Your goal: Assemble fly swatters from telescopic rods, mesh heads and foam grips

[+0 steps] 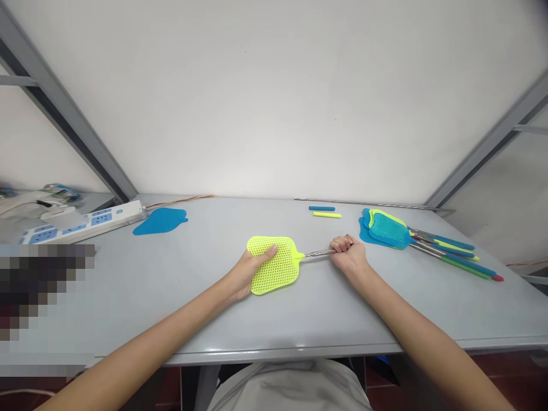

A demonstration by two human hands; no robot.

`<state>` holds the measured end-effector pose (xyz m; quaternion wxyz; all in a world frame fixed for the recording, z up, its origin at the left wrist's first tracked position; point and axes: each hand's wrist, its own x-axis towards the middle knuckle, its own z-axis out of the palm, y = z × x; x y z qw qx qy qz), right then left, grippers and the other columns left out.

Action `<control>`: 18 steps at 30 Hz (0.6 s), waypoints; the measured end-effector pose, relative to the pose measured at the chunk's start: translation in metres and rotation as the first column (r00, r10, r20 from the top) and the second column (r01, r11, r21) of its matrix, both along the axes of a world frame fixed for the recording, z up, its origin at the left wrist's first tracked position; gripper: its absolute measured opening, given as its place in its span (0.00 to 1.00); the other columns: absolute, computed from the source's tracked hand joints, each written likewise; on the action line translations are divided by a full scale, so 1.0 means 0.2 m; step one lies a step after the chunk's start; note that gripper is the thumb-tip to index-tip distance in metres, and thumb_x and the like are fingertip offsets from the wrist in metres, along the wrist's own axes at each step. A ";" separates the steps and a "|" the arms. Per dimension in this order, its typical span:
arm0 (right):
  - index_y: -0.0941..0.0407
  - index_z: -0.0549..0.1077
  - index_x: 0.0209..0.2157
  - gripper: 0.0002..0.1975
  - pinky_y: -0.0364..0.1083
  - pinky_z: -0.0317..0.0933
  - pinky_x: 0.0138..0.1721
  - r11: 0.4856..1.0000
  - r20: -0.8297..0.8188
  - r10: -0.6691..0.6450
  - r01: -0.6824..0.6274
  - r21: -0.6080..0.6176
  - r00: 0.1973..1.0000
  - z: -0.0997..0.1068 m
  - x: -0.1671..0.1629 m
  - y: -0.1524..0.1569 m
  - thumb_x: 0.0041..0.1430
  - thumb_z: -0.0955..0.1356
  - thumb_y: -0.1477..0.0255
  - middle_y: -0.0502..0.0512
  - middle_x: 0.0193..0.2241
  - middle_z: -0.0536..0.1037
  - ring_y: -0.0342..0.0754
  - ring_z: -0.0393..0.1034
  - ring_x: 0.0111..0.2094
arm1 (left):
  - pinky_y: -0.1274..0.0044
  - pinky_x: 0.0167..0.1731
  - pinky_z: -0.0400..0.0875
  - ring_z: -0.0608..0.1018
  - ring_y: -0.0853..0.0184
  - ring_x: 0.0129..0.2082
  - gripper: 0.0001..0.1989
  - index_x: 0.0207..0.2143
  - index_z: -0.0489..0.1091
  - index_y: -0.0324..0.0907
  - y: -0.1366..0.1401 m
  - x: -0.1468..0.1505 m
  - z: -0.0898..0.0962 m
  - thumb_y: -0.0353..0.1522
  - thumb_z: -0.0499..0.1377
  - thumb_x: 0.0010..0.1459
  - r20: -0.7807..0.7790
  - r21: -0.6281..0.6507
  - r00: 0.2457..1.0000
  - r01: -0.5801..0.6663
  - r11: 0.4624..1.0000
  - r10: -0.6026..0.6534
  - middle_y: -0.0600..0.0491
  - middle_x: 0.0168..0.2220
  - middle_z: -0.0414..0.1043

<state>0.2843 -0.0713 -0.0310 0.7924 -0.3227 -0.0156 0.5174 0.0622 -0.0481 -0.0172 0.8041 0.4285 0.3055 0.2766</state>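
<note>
A bright yellow plastic paddle (280, 271), rounded and pierced with small holes, is held at the middle of the grey tabletop (325, 314) between the person's two hands. The left hand (245, 275) is clamped on its left edge, the thumb flat on the upper face and the other fingers underneath. From the paddle's narrow neck a slim silver metal rod (317, 253) runs rightward into the right hand (347, 251), which is curled tight around it and hides its far end. Beyond the right hand, nearer the wall, a short blue tube (322, 208) and a short yellow tube (327, 215) lie side by side. Just to that hand's right is an overlapping pile of blue, teal and yellow swatters (389, 229), their handles pointing right. Well to the left, a flat blue leaf-shaped paddle (160, 221) lies beside a white power strip (100, 220) with blue socket panels.
</note>
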 end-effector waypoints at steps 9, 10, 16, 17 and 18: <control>0.57 0.39 0.14 0.16 0.37 0.38 0.10 0.998 -0.071 -0.059 0.057 -0.017 0.996 0.02 -0.04 -0.02 0.54 0.49 0.79 0.43 0.07 0.42 0.36 0.37 0.08 | 0.68 0.40 0.68 0.73 0.61 0.38 0.15 0.39 0.65 0.38 0.02 0.01 -0.02 0.35 0.58 0.48 0.004 -0.110 0.999 -0.037 0.993 0.037 0.46 0.40 0.70; 0.57 0.39 0.14 0.16 0.37 0.38 0.09 0.998 -0.078 -0.064 0.063 -0.019 0.995 0.03 -0.04 -0.02 0.54 0.49 0.78 0.43 0.07 0.42 0.36 0.37 0.08 | 0.68 0.40 0.68 0.73 0.61 0.38 0.15 0.39 0.66 0.38 0.02 0.01 -0.02 0.35 0.58 0.48 0.000 -0.124 0.999 -0.043 0.991 0.043 0.46 0.40 0.70; 0.57 0.37 0.17 0.15 0.37 0.37 0.09 0.996 -0.131 -0.077 0.072 -0.044 0.988 0.03 -0.05 -0.02 0.54 0.49 0.79 0.43 0.08 0.41 0.36 0.36 0.09 | 0.71 0.39 0.69 0.74 0.62 0.37 0.14 0.38 0.67 0.37 0.01 0.01 0.01 0.34 0.58 0.48 0.033 -0.176 0.999 -0.031 0.984 0.037 0.46 0.40 0.70; 0.57 0.37 0.17 0.14 0.37 0.38 0.09 0.996 -0.140 -0.079 0.073 -0.047 0.987 0.03 -0.05 -0.02 0.54 0.48 0.79 0.42 0.08 0.40 0.36 0.36 0.09 | 0.71 0.39 0.69 0.74 0.62 0.37 0.14 0.38 0.67 0.37 0.01 0.01 0.02 0.33 0.57 0.49 0.042 -0.169 0.999 -0.025 0.985 0.033 0.46 0.40 0.70; 0.57 0.37 0.17 0.14 0.37 0.38 0.09 0.996 -0.147 -0.083 0.076 -0.050 0.986 0.03 -0.05 -0.02 0.54 0.49 0.79 0.42 0.08 0.40 0.36 0.36 0.09 | 0.71 0.39 0.69 0.74 0.62 0.37 0.14 0.38 0.67 0.37 0.01 0.01 0.02 0.33 0.57 0.49 0.045 -0.159 0.999 -0.023 0.987 0.030 0.46 0.39 0.70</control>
